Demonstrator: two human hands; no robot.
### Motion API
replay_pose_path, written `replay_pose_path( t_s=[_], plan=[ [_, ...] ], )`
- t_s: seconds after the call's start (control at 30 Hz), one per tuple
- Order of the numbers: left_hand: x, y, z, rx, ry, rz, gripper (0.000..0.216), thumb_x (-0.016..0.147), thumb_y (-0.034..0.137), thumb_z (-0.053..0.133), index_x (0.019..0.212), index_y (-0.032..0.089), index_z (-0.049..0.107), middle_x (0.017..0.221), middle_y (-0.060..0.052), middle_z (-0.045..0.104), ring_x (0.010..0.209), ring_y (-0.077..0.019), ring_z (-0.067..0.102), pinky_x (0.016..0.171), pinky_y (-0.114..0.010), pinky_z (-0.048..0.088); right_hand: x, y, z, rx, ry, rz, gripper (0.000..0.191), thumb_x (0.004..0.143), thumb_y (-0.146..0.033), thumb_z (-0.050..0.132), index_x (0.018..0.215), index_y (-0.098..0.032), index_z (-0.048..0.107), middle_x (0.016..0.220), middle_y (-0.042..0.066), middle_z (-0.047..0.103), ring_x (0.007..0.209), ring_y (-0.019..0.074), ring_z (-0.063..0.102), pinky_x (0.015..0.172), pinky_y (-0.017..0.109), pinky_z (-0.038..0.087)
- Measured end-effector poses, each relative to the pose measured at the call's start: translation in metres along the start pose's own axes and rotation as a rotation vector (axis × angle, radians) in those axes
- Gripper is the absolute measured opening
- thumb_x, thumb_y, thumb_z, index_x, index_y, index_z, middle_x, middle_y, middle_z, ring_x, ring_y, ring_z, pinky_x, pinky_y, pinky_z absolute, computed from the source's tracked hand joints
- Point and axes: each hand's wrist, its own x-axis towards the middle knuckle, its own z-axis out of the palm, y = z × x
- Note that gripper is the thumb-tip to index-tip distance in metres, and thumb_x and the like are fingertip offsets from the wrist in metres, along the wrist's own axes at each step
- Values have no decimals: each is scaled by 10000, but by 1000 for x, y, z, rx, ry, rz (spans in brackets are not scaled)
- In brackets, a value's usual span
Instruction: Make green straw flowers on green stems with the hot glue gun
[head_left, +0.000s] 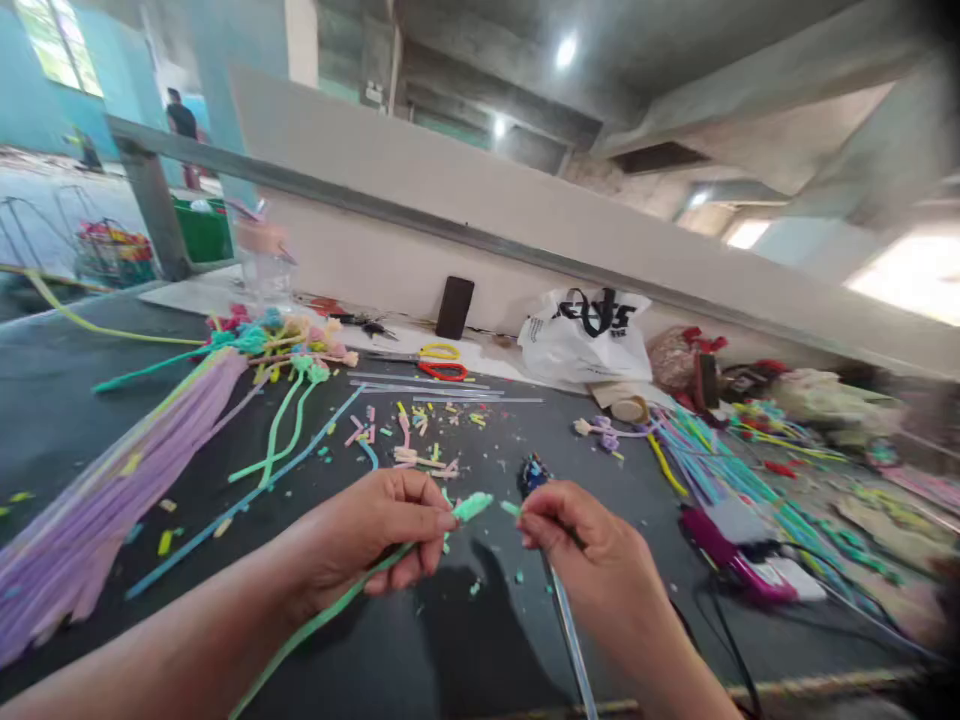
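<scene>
Pinching fuzzy, mint-green pipe cleaner (337,607).

Dark table (450,640), littered. 9 o'clock: thick bundle of lilac chenille stems (112,490). 10 o'clock: long blue stem (247,500), beside curved green stems (281,425). 11 o'clock: pile of coloured tufted heads (285,335). 12 o'clock: short cut scraps (409,440), with clear rods (450,390) and red-handled scissors (444,371) behind them. 1 o'clock: white plastic bag (585,340), tape roll (630,408) just in front. 2 o'clock: fan of blue-green stems (720,470). 3 o'clock: pink tool (739,560) with black cable (720,620).
</scene>
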Motion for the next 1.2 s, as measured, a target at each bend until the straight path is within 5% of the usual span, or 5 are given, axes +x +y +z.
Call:
replay_pose_path(
  t_s=[0.1,0.23,0.63,1.2],
  plan=[
    [2,-2,1,8,-35,-24,188,717,296,622,658,161,505,488,31,562,297,-27,366,253,-109,205,-1,2,-6,-18,86,-135,80,830,-208,503,791,-237,566,621,-61,617,545,115,591,773,314,459],
    [4,-8,0,33,-89,-87,150,725,292,611,712,163,536,491,31,570,301,-31,371,253,-107,204,-5,-5,-8,-120,131,-345,152,842,-117,470,769,-232,536,588,-94,581,524,79,554,978,376,282],
    [3,-10,4,203,-88,-164,90,717,250,568,718,166,539,488,40,567,308,-33,387,253,-96,237,-15,-18,2,-245,-19,-415,225,809,-66,423,726,-216,570,727,-36,627,690,125,571,1025,445,71],
    [4,-14,6,274,-85,-151,55,705,230,532,723,178,524,485,50,564,297,-35,387,251,-98,247,-17,-17,6,-307,-53,-440,196,808,-83,467,743,-214,597,737,-26,629,707,142,557,1031,475,89]
  ],
)
